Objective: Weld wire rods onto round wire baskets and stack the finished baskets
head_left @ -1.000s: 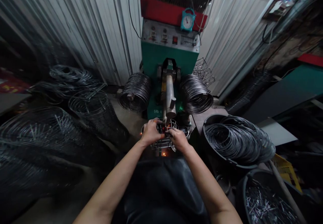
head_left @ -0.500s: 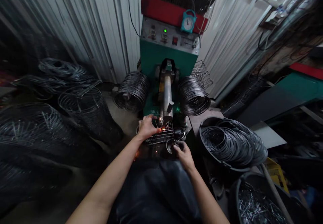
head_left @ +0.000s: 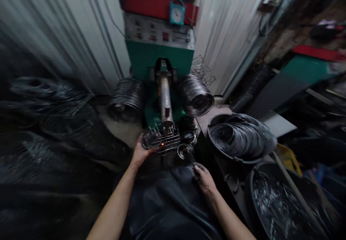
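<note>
My left hand [head_left: 141,152] grips the left side of a round wire rack [head_left: 170,141], its thumb stretched along the front wires. A small orange glow shows on the rack, just below the metal arm [head_left: 165,99] of a green welding machine [head_left: 159,52]. My right hand [head_left: 202,174] is near the dark apron [head_left: 170,204], fingers curled together; whether something small is between them cannot be made out. Between that hand and the rack sits a small round metal dish [head_left: 185,151], with another dark round container [head_left: 188,136] behind it.
Coils of wire rings hang left [head_left: 126,99] and right [head_left: 196,95] of the machine. A tub [head_left: 213,144] of wire rings stands at the right, above a bin [head_left: 250,193] of short metal pieces. Dark wire bundles [head_left: 62,124] lie at the left.
My right hand has drawn back from the small dish toward the apron. The rack and my left hand sit lower relative to the machine arm. Sparks have shrunk to one glow, and the view has shifted.
</note>
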`<act>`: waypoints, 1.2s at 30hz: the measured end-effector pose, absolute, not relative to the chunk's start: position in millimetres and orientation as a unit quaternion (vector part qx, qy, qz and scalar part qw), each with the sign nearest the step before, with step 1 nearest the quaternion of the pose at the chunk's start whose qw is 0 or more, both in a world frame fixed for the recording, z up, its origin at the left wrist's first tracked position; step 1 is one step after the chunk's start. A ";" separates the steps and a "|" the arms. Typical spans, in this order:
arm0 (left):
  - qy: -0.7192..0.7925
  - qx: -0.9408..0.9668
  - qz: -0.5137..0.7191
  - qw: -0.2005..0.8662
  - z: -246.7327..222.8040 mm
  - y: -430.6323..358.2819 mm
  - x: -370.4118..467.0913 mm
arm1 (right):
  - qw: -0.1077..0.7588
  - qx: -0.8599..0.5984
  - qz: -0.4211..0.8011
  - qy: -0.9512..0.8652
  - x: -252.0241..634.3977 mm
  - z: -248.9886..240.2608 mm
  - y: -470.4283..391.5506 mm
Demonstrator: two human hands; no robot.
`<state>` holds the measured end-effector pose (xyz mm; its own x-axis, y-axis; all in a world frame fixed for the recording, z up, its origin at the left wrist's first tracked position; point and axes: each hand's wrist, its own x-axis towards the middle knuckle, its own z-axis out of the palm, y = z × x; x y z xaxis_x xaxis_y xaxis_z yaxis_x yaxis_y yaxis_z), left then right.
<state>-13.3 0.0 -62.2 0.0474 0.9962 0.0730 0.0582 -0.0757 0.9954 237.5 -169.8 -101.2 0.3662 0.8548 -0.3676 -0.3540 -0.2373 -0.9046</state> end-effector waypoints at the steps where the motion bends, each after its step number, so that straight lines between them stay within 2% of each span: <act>1: 0.473 0.533 0.497 0.495 -65.2 -0.8 -13.4 | 0.566 -0.618 0.471 -0.277 234.7 -105.9 -173.0; 5: 0.488 0.522 0.502 0.488 -73.1 0.9 -17.2 | 0.421 -0.692 0.270 -0.521 235.5 -126.6 -189.0; 7: 0.496 0.539 0.482 0.482 -74.4 -4.9 -22.3 | 0.333 -0.712 0.226 -0.576 240.6 -127.8 -195.0; 9: 0.481 0.575 0.465 0.471 -71.3 -18.7 -26.8 | 0.285 -0.711 0.225 -0.602 244.7 -114.9 -193.7; 11: 0.471 0.630 0.452 0.421 -62.8 -35.1 -26.6 | 0.291 -0.676 0.261 -0.625 244.4 -87.2 -182.3; 14: 0.503 0.711 0.406 0.279 -42.1 -52.3 -16.6 | 0.338 -0.594 0.338 -0.647 231.9 -32.9 -152.5; 19: 0.502 0.794 0.309 0.145 -8.4 -64.7 4.5 | 0.295 -0.597 0.400 -0.630 198.9 21.2 -109.7; 26: 0.475 0.828 0.271 0.124 -3.4 -72.4 14.7 | 0.364 -0.626 0.242 -0.645 177.7 -1.2 -105.2; 31: 0.480 0.829 0.251 0.143 -1.9 -71.7 15.4 | 0.369 -0.554 0.315 -0.676 184.9 -11.5 -109.0; 36: 0.486 0.825 0.246 0.151 3.9 -70.3 15.6 | 0.341 -0.503 0.289 -0.740 195.8 -11.4 -107.0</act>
<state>15.6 -70.3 3.9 0.4069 0.8759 0.2593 0.7278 -0.4824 0.4874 195.8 -107.0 -11.4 -0.2616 0.9411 0.2144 0.5468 0.3276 -0.7705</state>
